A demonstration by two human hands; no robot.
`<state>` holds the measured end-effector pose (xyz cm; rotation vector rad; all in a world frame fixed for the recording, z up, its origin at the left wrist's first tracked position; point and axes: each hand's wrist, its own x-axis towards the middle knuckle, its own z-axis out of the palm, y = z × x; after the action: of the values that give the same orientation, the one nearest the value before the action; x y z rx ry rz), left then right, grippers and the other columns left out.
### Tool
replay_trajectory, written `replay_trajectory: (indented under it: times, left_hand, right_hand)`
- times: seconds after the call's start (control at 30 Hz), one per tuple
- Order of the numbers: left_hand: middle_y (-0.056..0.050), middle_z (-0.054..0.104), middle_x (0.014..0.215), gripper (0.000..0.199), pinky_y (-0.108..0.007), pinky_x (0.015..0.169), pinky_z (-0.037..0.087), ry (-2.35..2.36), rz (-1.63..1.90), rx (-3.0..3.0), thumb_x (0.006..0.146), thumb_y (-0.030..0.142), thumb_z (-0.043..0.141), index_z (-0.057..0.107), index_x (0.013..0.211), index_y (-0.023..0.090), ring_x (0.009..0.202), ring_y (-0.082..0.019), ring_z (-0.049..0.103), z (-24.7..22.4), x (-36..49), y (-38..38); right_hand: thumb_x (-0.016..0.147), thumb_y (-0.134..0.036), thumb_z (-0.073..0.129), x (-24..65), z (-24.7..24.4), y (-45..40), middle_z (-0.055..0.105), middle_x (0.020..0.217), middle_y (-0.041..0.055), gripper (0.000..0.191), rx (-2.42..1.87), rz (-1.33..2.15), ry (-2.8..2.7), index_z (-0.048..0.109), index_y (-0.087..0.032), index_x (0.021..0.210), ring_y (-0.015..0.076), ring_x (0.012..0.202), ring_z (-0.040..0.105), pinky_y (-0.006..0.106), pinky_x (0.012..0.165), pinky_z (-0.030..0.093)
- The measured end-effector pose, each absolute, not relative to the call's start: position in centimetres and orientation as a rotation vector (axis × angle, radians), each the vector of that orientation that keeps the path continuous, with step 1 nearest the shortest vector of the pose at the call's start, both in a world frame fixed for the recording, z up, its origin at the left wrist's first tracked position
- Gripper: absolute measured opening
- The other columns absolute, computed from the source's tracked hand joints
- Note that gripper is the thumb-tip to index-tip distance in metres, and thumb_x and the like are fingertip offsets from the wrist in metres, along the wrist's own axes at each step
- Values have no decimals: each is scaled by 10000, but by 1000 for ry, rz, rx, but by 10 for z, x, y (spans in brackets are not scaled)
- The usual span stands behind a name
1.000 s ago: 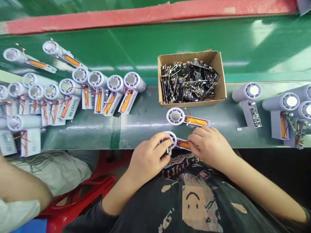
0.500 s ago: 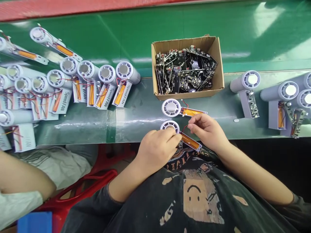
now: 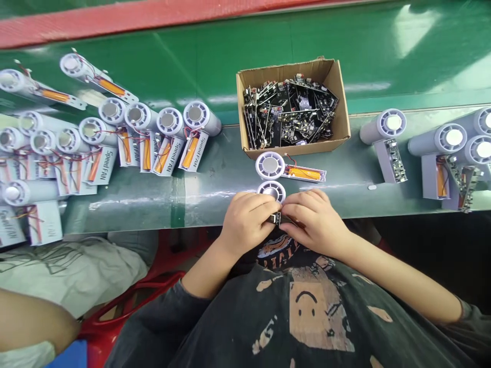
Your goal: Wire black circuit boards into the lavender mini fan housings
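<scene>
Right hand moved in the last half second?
Yes. Against the cardboard box, the right hand has shifted left, toward the left hand, and nearer the body.

The left hand (image 3: 247, 223) and right hand (image 3: 319, 220) sit close together just below and right of the frame's center, backs upward, fingers (image 3: 262, 208) curled inward and nearly meeting. The left forearm (image 3: 209, 268) slants from the lower left, the right forearm (image 3: 402, 276) from the lower right.
</scene>
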<state>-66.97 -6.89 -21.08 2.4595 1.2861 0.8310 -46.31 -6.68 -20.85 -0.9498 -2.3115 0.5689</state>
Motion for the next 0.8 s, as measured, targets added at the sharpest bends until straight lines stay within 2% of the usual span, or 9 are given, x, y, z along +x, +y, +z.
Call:
replay_trajectory:
  times: [0.1, 0.27, 0.4, 0.5, 0.67, 0.73, 0.8]
  left_hand:
    - [-21, 731, 874, 165, -321, 727, 433, 1337, 783, 2411, 816, 80, 553, 672, 845, 189, 795, -177, 656, -204, -673, -73]
    - [-29, 711, 805, 145, -330, 650, 398, 1527, 680, 2480, 838, 96, 559, 680, 834, 174, 712, -181, 633, -199, -679, -103]
    - [-39, 715, 771, 148, -353, 602, 364, 1519, 669, 2639, 859, 129, 550, 694, 875, 158, 600, -177, 580, -212, -686, -121]
    - [-55, 744, 821, 185, -348, 589, 383, 1479, 717, 2612, 876, 135, 513, 695, 908, 149, 592, -172, 598, -226, -688, -126]
    - [-36, 767, 847, 101, -268, 677, 504, 1635, 1011, 1949, 864, 185, 609, 708, 887, 190, 729, -159, 691, -238, -680, -124]
    - [-18, 751, 769, 45, -245, 629, 512, 1641, 1083, 1538, 818, 231, 684, 708, 815, 193, 659, -141, 673, -239, -675, -123]
    - [13, 685, 617, 104, -219, 515, 467, 1557, 1095, 1177, 780, 281, 731, 700, 769, 183, 513, -108, 593, -240, -671, -121]
  right_hand:
    - [941, -199, 550, -477, -216, -66, 692, 907, 45, 100, -1073, 638, -2366, 645, -180, 965, 206, 824, 559, 353, 771, 385]
    - [929, -183, 589, -488, -220, -66, 656, 892, 30, 96, -1059, 682, -2424, 683, -198, 933, 197, 818, 532, 327, 739, 337]
    - [937, -220, 604, -487, -220, -65, 636, 858, 22, 105, -1047, 626, -2455, 707, -214, 922, 190, 795, 512, 326, 735, 322]
    - [943, -238, 593, -486, -222, -66, 632, 829, 27, 130, -1060, 558, -2457, 716, -198, 935, 189, 772, 517, 334, 733, 326]
    - [956, -212, 562, -489, -226, -71, 677, 865, 32, 158, -912, 445, -2370, 713, -178, 986, 180, 768, 546, 341, 743, 352]
    - [963, -200, 559, -492, -227, -71, 691, 890, 31, 172, -867, 414, -2368, 709, -185, 1046, 176, 773, 550, 338, 735, 356]
    - [969, -197, 556, -494, -228, -71, 696, 873, 25, 178, -848, 391, -2367, 711, -192, 1057, 173, 755, 540, 333, 713, 353]
